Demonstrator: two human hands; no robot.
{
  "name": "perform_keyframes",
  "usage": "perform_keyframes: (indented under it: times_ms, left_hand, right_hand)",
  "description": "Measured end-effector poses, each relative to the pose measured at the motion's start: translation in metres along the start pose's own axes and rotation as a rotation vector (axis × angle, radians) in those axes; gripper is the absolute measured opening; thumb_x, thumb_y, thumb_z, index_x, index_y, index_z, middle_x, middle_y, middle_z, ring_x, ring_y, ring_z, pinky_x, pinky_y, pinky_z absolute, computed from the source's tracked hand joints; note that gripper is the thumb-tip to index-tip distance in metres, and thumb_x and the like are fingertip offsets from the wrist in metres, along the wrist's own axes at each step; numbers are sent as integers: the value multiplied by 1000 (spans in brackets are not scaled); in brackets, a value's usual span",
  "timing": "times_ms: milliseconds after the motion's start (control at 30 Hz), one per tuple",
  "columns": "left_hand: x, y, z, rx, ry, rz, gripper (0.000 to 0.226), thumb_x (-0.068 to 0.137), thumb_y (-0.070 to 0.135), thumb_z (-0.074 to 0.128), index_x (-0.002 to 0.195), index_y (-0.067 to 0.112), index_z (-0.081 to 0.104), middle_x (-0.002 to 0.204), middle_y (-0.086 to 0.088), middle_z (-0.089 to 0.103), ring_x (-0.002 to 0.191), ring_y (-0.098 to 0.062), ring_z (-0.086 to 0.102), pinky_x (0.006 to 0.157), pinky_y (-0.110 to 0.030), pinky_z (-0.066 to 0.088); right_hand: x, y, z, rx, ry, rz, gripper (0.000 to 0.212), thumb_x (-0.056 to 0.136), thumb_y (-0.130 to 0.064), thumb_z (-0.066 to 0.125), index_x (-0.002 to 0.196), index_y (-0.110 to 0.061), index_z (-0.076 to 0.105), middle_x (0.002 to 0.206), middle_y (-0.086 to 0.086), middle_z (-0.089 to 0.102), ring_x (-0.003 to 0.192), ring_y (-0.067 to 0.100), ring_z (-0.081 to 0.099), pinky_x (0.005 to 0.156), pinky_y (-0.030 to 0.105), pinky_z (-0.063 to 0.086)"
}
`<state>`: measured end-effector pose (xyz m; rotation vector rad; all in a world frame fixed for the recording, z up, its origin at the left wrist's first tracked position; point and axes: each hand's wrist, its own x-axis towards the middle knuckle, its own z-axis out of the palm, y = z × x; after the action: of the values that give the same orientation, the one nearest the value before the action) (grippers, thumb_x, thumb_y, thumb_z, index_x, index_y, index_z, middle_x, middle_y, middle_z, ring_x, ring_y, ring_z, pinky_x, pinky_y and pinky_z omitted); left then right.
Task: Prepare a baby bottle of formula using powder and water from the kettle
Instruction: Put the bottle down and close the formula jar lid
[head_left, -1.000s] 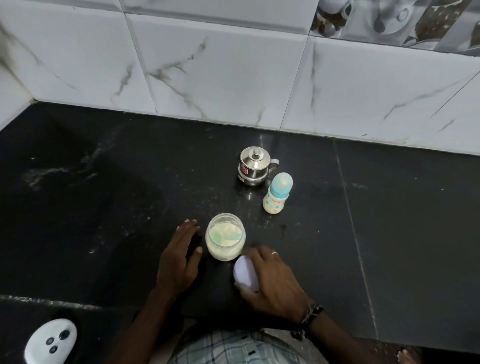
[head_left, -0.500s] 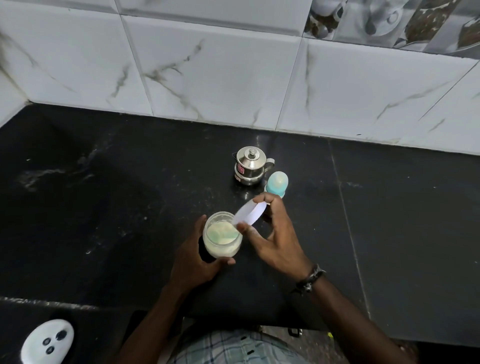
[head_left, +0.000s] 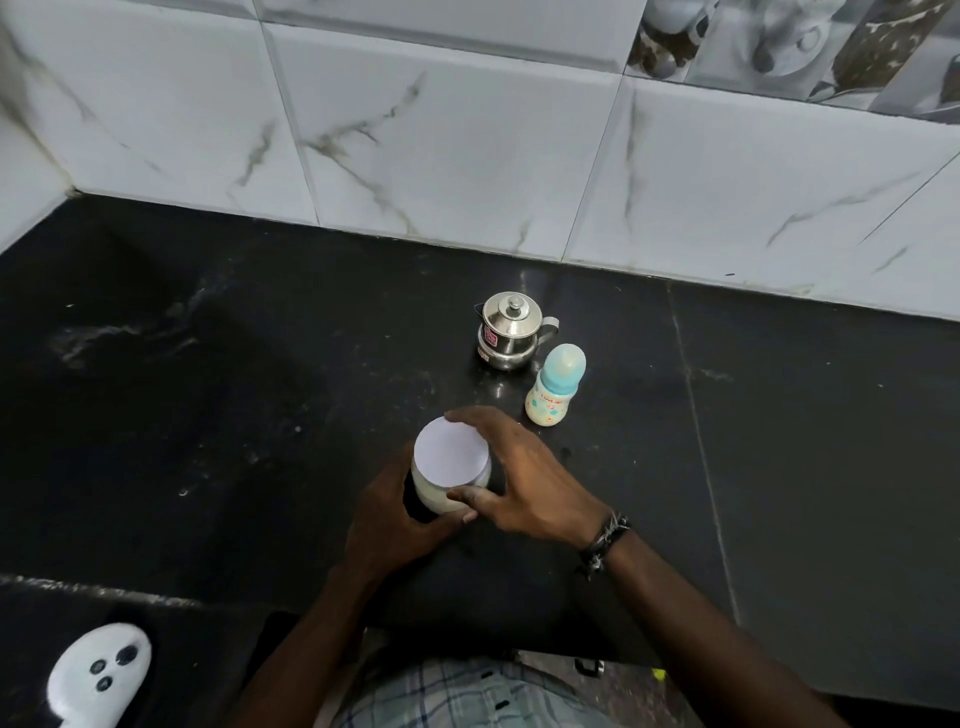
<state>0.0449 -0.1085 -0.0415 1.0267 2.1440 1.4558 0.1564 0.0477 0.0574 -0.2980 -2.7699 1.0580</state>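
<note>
Just below the middle of the frame, our left hand (head_left: 387, 525) had its grip wrapped round the lower part of the jar (head_left: 441, 491) of pale powder, thumb curled across the front of the glass. Our right hand (head_left: 524, 480) came in from the right with its grip closed on the white lid (head_left: 451, 450), fingertips on the far edge and thumb on the near edge. The lid lay flat over the mouth of the jar; we could not tell whether it was fully seated. A dark beaded band (head_left: 605, 540) sat on the right wrist.

The jar stood on the black bench (head_left: 208, 415). Above and to the right of it was the baby bottle (head_left: 555, 385), upright with its blue cap on, clear of our hands. Just beyond the bottle, up and to the left, stood the small steel kettle (head_left: 509, 331) with its lid on, close beside the bottle. White marble-look tiles (head_left: 441, 156) ran along the top of the frame. At the lower left corner lay a white object with three dark spots (head_left: 98, 670).
</note>
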Motion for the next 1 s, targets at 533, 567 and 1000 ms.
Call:
perform_keyframes:
  times_ms: [533, 567, 1000]
  left_hand:
    - [0, 2, 0, -11, 56, 11, 83, 57, 50, 91, 129, 45, 50, 123, 16, 65, 113, -3, 63, 92, -36, 55]
    - [0, 2, 1, -12, 54, 10, 84, 58, 47, 93, 131, 42, 51, 123, 15, 66, 114, -4, 63, 92, -37, 55]
    - [-2, -7, 2, 10, 73, -64, 89, 58, 44, 92, 136, 26, 53, 129, 11, 64, 119, -3, 60, 95, -37, 54]
  right_hand:
    - [-2, 6, 8, 127, -10, 79, 78, 83, -18, 75, 151, -18, 37, 154, -3, 40, 141, 6, 35, 113, 13, 24]
    - [0, 7, 6, 135, -30, 73, 78, 83, -17, 75, 151, -17, 37, 154, -3, 40, 141, 6, 35, 113, 12, 24]
    - [-16, -1, 41, 58, 370, 145, 77, 72, -50, 78, 134, -9, 59, 138, 5, 61, 126, 16, 58, 108, 31, 45]
